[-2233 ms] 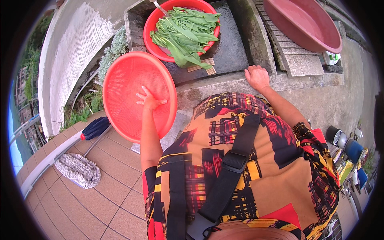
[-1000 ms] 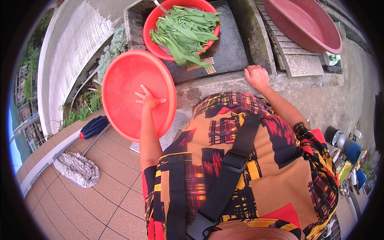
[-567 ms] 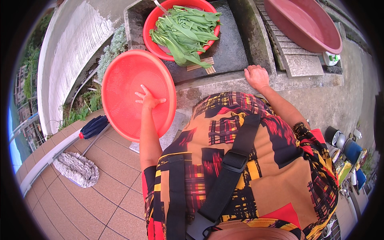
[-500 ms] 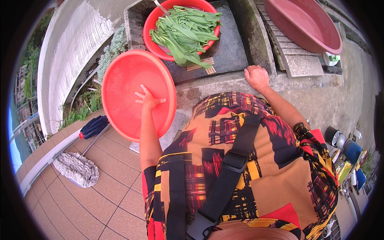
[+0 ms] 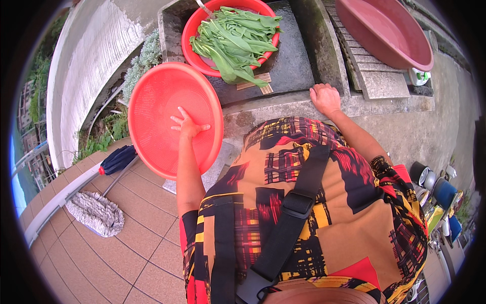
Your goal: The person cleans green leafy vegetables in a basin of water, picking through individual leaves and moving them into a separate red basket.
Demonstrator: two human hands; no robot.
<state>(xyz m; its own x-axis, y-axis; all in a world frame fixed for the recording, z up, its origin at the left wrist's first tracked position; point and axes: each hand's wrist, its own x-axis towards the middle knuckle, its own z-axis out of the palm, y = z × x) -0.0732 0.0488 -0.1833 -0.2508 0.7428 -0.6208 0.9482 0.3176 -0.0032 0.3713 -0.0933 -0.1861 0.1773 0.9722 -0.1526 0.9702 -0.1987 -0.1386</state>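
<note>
My left hand (image 5: pixel 189 126) presses its spread fingers against the inside of an empty red plastic colander (image 5: pixel 157 101), which is tipped toward me. My right hand (image 5: pixel 326 98) leans on the front ledge of the concrete sink (image 5: pixel 288 105). Its fingers lie over the ledge, partly foreshortened, with no object visible in them. Beyond the colander, a red basin (image 5: pixel 188 38) stands in the sink, heaped with long green leaves (image 5: pixel 235 43). Some of the leaves hang over the basin's near rim.
Light wooden slats (image 5: pixel 260 84) lie in the sink under the hanging leaves. A large dark-red tub (image 5: pixel 390 33) rests on a ridged slab (image 5: pixel 377 81) at the right. To the left are a mop (image 5: pixel 96 213) and a folded dark-blue umbrella (image 5: pixel 117 159) on brown tiles.
Both hands and the colander keep their places. Only a very slight shift of the whole view shows.
</note>
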